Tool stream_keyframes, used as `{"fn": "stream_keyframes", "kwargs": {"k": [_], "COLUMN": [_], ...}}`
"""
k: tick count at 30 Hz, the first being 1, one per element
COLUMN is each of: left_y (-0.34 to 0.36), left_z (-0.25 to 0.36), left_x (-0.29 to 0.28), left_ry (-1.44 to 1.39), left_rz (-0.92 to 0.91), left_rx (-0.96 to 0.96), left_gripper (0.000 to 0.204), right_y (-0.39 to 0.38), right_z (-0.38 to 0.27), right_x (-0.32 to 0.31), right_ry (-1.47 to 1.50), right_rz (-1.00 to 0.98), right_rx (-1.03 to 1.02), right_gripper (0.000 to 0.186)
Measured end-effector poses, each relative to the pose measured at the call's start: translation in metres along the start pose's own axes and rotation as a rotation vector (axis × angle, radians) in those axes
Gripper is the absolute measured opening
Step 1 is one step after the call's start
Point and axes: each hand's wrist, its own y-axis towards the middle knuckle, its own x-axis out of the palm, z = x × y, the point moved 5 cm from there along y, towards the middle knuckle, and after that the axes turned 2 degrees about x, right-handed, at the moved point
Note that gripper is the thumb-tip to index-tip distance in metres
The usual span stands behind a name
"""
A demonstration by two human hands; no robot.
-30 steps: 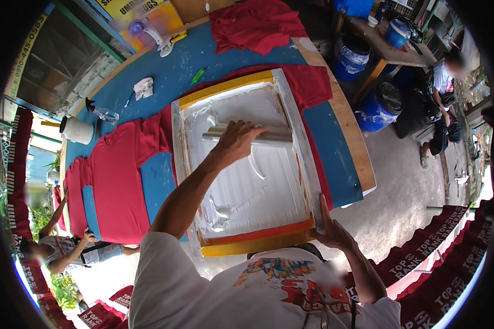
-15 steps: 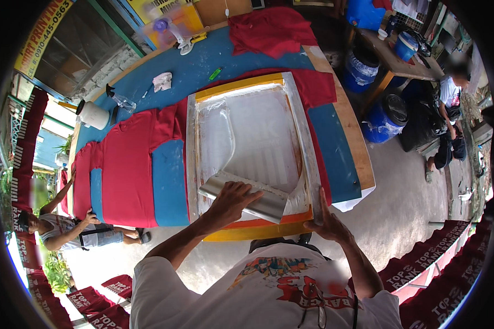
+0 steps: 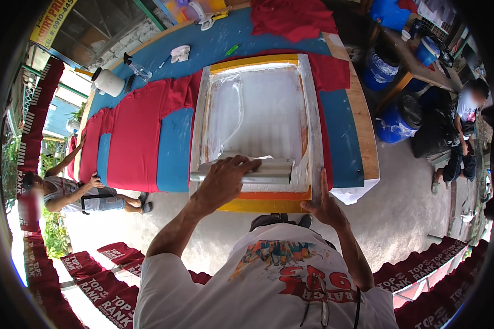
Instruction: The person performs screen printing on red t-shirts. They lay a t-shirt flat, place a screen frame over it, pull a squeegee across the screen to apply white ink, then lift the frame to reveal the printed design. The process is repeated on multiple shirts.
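A silver metal squeegee [image 3: 275, 172] lies across the near end of a white-coated screen-printing frame [image 3: 267, 206], which has yellow tape on its front and back edges. My left hand [image 3: 220, 181] is closed over the squeegee. My right hand [image 3: 324, 204] grips the frame's lower right corner, thumb underneath and fingers along the side rail. Pale ink is smeared over the mesh [image 3: 255, 107], with a thick streak along its left side. Red shirts [image 3: 134, 134] are spread on the blue board [image 3: 340, 137], one of them under the frame.
At left, a co-worker [image 3: 71, 194] touches the shirts; another person [image 3: 466, 109] is at right. A white tub [image 3: 108, 82], spray bottle [image 3: 141, 70] and cloth [image 3: 180, 54] sit on the board's far part. Blue drums [image 3: 402, 118] stand right. Printed red fabrics [image 3: 99, 274] hang near the lower edge.
My left hand and the squeegee have moved from the middle of the screen toward its near end, and the squeegee now lies more level. My right hand stays at the frame's corner.
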Motion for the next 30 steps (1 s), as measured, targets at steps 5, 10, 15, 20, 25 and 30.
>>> {"fn": "stream_keyframes", "kwargs": {"k": [5,10,15,20,25,30], "left_y": [-0.029,-0.022,0.041,0.150,0.250,0.276], "left_z": [0.022,0.010,-0.031,-0.099,-0.150,-0.159], "left_x": [0.056,0.092,0.088,0.060,0.020,-0.023], "left_ry": [0.056,0.158,0.214,0.246,0.278,0.138], "left_rz": [0.103,0.230,0.328,0.444,0.424,0.133], "left_rx": [-0.011,0.005,0.021,0.113,0.143,0.024], "left_gripper": [0.069,0.062,0.062,0.062,0.053,0.063], "right_y": [-0.003,-0.002,-0.001,-0.003,-0.002,0.000], "right_z": [-0.005,-0.013,-0.017,-0.009,-0.003,-0.009], "right_x": [-0.002,-0.007,-0.008,-0.004,-0.003,-0.005], "right_ry": [0.127,0.043,0.054,0.010,-0.079,-0.059], "right_rz": [-0.110,-0.092,-0.058,-0.056,-0.069,-0.050], "right_rx": [0.182,0.242,0.190,0.247,0.278,0.208], "right_gripper": [0.133,0.130,0.129,0.130,0.135,0.136]}}
